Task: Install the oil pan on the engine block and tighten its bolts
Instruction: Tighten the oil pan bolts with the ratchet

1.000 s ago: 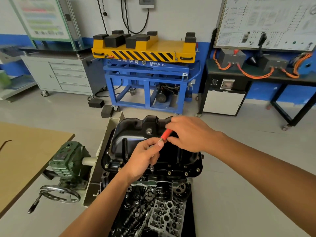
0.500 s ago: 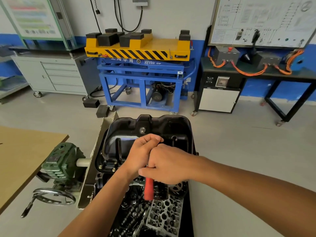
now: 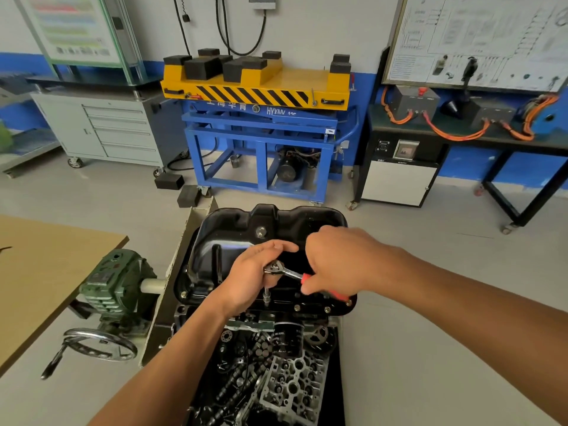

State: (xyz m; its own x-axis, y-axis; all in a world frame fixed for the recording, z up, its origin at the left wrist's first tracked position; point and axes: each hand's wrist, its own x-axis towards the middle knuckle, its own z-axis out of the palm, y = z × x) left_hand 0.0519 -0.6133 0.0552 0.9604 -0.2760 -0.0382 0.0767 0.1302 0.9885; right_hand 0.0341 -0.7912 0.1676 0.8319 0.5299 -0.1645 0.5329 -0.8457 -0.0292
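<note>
Sitting on the engine block [image 3: 183,313], the black oil pan [image 3: 233,238] looks stiff and heavy, best held at its edges. Left grip [image 3: 255,278] curls round the ratchet [image 3: 278,269] head above the pan's near edge; right grip [image 3: 341,259] clamps the red handle [image 3: 338,297], where leverage seems best.

Head-worn camera looks forward and down, close over the workstand.

Left hand [image 3: 252,276] and right hand [image 3: 338,259], fingers curled.
</note>
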